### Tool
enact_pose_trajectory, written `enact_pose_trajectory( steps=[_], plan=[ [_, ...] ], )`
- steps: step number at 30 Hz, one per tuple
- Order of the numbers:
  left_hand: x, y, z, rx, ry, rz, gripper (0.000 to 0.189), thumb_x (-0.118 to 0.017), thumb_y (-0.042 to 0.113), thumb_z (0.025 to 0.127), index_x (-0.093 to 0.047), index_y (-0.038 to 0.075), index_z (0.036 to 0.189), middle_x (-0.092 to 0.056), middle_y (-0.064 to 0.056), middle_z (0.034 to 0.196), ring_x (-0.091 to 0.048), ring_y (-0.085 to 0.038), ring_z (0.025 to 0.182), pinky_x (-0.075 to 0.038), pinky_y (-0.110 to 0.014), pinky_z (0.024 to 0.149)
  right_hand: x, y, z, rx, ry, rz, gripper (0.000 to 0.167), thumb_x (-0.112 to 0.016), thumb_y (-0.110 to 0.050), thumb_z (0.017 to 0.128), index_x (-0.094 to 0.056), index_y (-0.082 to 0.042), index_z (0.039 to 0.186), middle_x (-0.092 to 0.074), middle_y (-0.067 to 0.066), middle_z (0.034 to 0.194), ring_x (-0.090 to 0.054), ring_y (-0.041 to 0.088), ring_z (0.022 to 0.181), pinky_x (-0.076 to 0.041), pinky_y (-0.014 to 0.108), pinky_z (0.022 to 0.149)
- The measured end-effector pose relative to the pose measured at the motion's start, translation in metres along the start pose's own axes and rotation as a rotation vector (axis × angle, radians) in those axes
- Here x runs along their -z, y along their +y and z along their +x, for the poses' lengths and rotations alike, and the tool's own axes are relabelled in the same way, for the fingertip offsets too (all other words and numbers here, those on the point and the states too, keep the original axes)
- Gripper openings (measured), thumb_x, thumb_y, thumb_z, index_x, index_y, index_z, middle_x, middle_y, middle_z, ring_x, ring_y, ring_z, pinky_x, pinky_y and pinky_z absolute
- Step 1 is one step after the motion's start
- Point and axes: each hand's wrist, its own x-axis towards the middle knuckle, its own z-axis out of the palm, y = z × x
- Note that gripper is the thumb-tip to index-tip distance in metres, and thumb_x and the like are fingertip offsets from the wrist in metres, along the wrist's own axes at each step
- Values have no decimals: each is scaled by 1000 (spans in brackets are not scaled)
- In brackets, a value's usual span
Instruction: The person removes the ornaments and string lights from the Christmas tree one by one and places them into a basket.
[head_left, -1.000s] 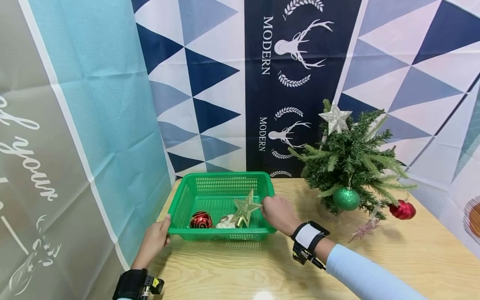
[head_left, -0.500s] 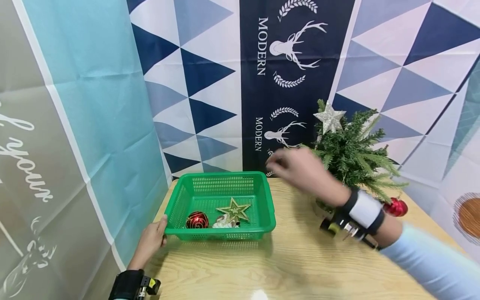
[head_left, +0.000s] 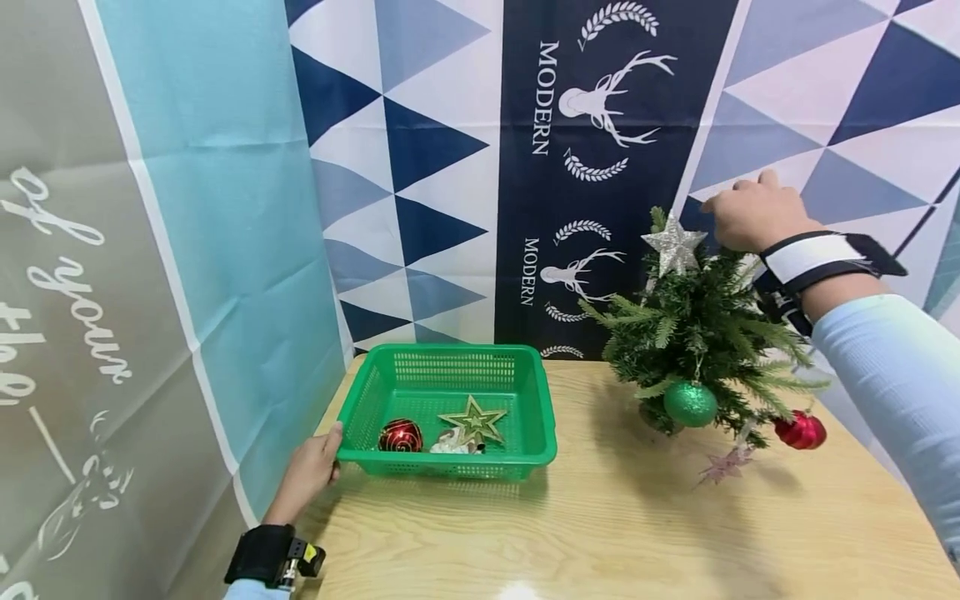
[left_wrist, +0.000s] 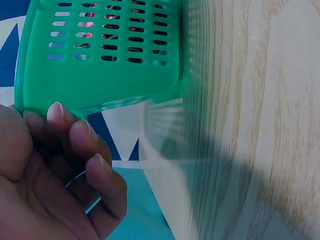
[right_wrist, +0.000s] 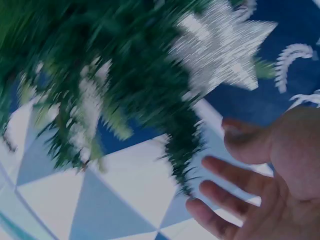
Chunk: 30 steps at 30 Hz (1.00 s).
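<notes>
My left hand (head_left: 309, 463) grips the front left corner of a green plastic basket (head_left: 450, 458), thumb over the rim and fingers curled below it. In the basket lie a red ball ornament (head_left: 401, 435) with gold swirls, a gold star (head_left: 472, 421) and a small whitish item (head_left: 450, 442), partly covered by the star. My right hand (head_left: 761, 215) is raised at the top of a small artificial Christmas tree (head_left: 697, 325), close to a silver glitter star (head_left: 675, 244). The right wrist view shows its fingers spread and loosely bent, holding nothing.
A green ball (head_left: 691, 404), a red ball (head_left: 801, 430) and a pink star (head_left: 726, 464) hang on the tree's lower branches. All stands on a wooden table (head_left: 600, 517). A patterned cloth (head_left: 435, 167) rises behind and to the left.
My right hand has left the basket's right side and moved up and right to the treetop. The gold star, tilted up before, now lies flatter. My left hand stays on the rim.
</notes>
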Motion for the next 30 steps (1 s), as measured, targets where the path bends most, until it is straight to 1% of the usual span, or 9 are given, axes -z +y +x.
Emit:
enact_pose_trajectory(
  steps=[3,6,9,12,15,17,23,29,30],
  plan=[
    [-2,1,2,7,13,8,61,-30,50,113,-49,9,73,-53,-6,58,-48,-20,53,-37,-34,61,-5,7,1,0,-111,-5,52,-39,-6,99,-45,-1,150,-37,44,144,-34,57,108,-36,73,86],
    [-3,1,4,5,19,14,62,-29,50,113,-52,7,74,-53,-6,58,-48,-20,53,-37,-34,60,-10,9,1,27,-118,-11,42,-46,-13,105,-54,-3,145,-42,41,143,-36,56,106,-34,72,86],
    [-4,1,6,-4,10,22,64,-29,52,113,-54,7,74,-54,-5,58,-48,-20,53,-37,-33,60,-12,14,-1,37,-50,-20,32,-59,-20,104,-66,-3,130,-55,38,134,-42,60,108,-35,73,83],
    [-4,-1,6,1,4,21,62,-29,51,113,-52,9,73,-54,-5,58,-49,-20,54,-38,-33,61,-13,19,-2,51,2,-12,25,-66,-24,101,-72,-5,116,-65,33,121,-52,61,107,-38,75,81],
    [-4,-2,6,9,10,22,60,-30,50,113,-49,11,72,-54,-6,58,-49,-20,54,-37,-33,62,-12,25,-3,72,17,23,19,-68,-23,101,-74,-7,107,-70,26,107,-61,53,97,-43,71,77],
    [-5,-1,6,7,15,23,60,-29,50,113,-49,11,72,-54,-6,58,-49,-20,54,-37,-34,62,-10,29,-5,107,55,60,13,-70,-18,100,-75,-7,101,-72,21,100,-64,46,91,-46,66,76],
    [-6,1,5,3,7,5,60,-29,52,113,-46,12,71,-53,-5,58,-50,-20,54,-38,-34,62,-8,38,-12,241,284,120,4,-78,-7,92,-77,-4,93,-75,12,84,-67,27,70,-49,52,71],
    [-5,0,1,9,13,5,59,-30,50,113,-46,12,71,-53,-6,59,-50,-21,54,-38,-34,62,-4,36,-18,264,415,122,6,-78,-9,92,-77,-4,90,-76,9,79,-64,14,61,-46,47,69],
    [-5,1,1,5,12,5,58,-30,49,113,-46,11,72,-53,-6,59,-50,-21,54,-38,-34,63,-4,34,-20,259,441,124,5,-78,-8,92,-77,-3,91,-76,10,80,-63,11,60,-46,43,68]
  ],
)
